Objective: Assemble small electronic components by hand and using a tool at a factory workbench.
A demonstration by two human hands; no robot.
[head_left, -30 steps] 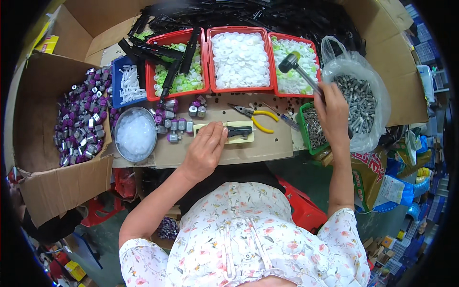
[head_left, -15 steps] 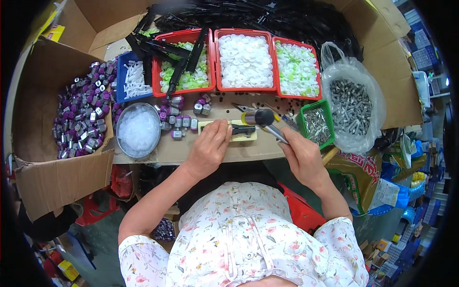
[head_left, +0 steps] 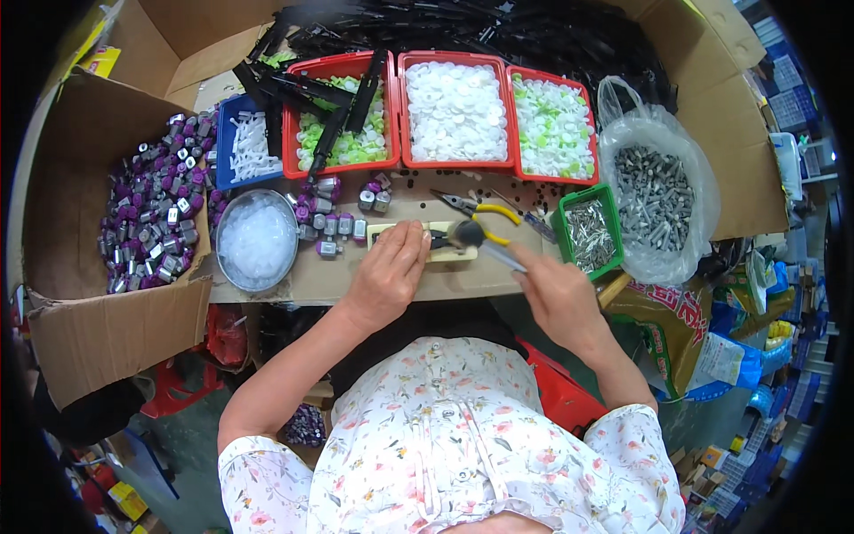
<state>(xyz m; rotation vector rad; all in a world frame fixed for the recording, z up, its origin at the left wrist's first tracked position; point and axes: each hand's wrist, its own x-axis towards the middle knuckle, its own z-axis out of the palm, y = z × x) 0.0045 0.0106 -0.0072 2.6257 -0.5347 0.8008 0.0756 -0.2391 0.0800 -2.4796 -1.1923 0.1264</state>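
My left hand point(head_left: 391, 265) is closed, its fingers pressed together on a black plastic part point(head_left: 439, 238) that lies in a cream block point(head_left: 455, 255). The fingers hide the part's left end. In my right hand point(head_left: 562, 301) is a hammer point(head_left: 468, 234), gripped by its light, straight handle. Its dark head, slightly smeared by motion, is over the right end of the black part. Just beyond, pliers point(head_left: 498, 210) with yellow handles lie on the cardboard-covered table point(head_left: 356, 285).
Red bins point(head_left: 402, 111) of white and green plastic pieces line the back. A green basket point(head_left: 614, 214) of metal pins and a plastic bag point(head_left: 694, 182) of metal pieces stand right. Left are a bowl point(head_left: 258, 240), small motors point(head_left: 329, 249) and a cardboard box point(head_left: 116, 311).
The hammer head has come down and left onto the black part, uncovering the pliers' yellow handles. My right hand has dipped slightly; my left hand has stayed in place.
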